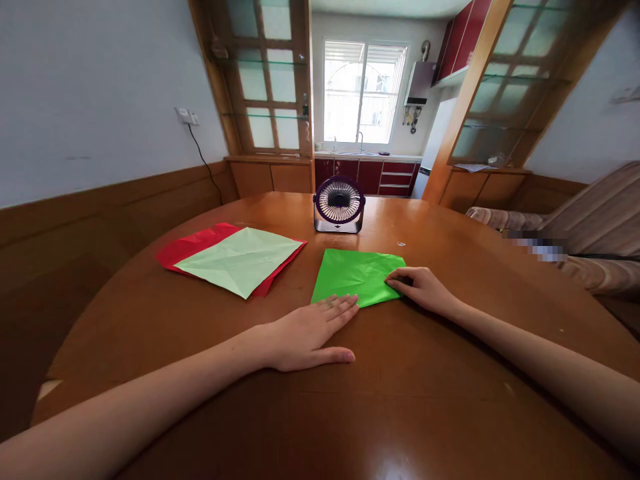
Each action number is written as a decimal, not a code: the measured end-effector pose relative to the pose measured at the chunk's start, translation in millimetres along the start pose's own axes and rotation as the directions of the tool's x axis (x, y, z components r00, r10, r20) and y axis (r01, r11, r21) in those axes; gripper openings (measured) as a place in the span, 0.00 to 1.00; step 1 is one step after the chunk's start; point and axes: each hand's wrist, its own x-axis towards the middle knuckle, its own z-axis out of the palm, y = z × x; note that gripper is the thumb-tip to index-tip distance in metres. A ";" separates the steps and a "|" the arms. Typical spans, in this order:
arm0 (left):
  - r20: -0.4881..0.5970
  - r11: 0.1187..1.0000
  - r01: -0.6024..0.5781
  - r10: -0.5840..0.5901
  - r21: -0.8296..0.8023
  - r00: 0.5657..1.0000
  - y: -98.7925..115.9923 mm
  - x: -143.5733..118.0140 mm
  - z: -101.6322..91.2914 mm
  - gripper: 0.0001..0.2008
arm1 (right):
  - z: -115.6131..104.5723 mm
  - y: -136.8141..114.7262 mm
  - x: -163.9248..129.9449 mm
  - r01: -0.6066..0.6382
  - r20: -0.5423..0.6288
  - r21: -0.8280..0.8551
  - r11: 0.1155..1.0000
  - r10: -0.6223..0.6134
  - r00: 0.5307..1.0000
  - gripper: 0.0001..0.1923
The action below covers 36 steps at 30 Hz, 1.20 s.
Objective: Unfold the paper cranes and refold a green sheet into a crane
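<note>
A creased sheet of bright green paper (353,273) lies on the table in front of me. My left hand (313,333) rests flat, its fingertips on the paper's near edge and its thumb stretched out over the bare wood. At the right edge, my right hand (420,287) has thumb and forefinger pinched together on the green paper. Farther left, a pale green sheet of paper (240,260) with fold creases lies on top of red paper (200,240); neither hand touches these.
A small dark desk fan (339,203) stands on the round wooden table (240,420), just beyond the green paper. A striped sofa (595,213) is off to the right. Behind are a kitchen window (365,93) and glass-shelved cabinets (267,80). A black cord (205,160) hangs from a wall socket.
</note>
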 end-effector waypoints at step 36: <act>-0.447 0.966 0.257 -0.236 -0.013 0.863 -3.3 30.7 13.5 0.15 | 0.5 2.5 -0.8 0.056 -0.003 -0.009 0.998 -0.056 0.998 0.12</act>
